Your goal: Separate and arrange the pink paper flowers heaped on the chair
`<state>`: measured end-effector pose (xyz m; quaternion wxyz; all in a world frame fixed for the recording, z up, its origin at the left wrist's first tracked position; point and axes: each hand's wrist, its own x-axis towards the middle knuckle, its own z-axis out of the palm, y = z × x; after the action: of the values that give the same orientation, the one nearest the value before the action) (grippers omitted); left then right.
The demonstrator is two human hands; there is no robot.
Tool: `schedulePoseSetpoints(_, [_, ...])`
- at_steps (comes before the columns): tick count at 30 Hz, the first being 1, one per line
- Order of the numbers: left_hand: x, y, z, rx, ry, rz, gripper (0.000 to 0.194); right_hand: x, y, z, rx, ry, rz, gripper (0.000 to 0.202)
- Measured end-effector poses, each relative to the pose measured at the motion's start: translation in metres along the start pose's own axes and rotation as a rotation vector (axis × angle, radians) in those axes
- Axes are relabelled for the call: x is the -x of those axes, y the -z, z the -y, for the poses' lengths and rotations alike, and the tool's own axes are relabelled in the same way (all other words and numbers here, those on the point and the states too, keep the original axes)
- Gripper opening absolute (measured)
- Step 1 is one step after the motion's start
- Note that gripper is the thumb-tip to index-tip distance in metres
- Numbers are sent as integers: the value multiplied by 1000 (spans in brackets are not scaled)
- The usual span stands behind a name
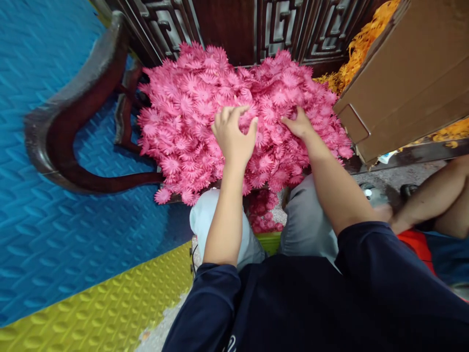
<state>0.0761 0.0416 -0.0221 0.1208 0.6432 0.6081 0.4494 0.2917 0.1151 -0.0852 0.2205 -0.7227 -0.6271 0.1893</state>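
A big heap of pink artificial flowers lies in front of me on a dark wooden seat. My left hand is over the middle of the heap, fingers curved and spread, thumb apart, with nothing visible between them. To its right, my right hand reaches into the flowers with thumb and forefinger apart. Its other fingers are hidden, and I see no flower gripped in it. More pink flowers lie lower down between my knees.
A curved dark wooden armrest stands at the left above blue matting. Behind the heap rises a carved wooden back. At the right are a cardboard box, orange flowers and another person's bare leg.
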Motion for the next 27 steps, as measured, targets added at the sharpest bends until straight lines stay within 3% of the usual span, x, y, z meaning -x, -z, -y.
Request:
schedulePoseSetpoints(6, [3, -7, -3, -26, 5, 15, 21, -11, 0, 8, 95, 96, -163, 66])
schedulePoseSetpoints(12, [2, -8, 0, -14, 45, -7, 14, -23, 14, -6, -75, 81, -329, 51])
schedulePoseSetpoints(16, [4, -8, -1, -20, 50, -42, 11, -27, 19, -24, -20, -140, -485, 57])
schedulePoseSetpoints(20, [5, -4, -5, 2, 70, -74, 10, -27, 23, -33, 86, -324, -492, 56])
schedulePoseSetpoints(24, [3, 5, -4, -29, 140, -192, 15, -29, 37, -16, 115, -311, -550, 62])
schedulePoseSetpoints(27, [0, 16, 4, -80, 152, -282, 17, -31, 52, 20, 196, -75, -525, 65])
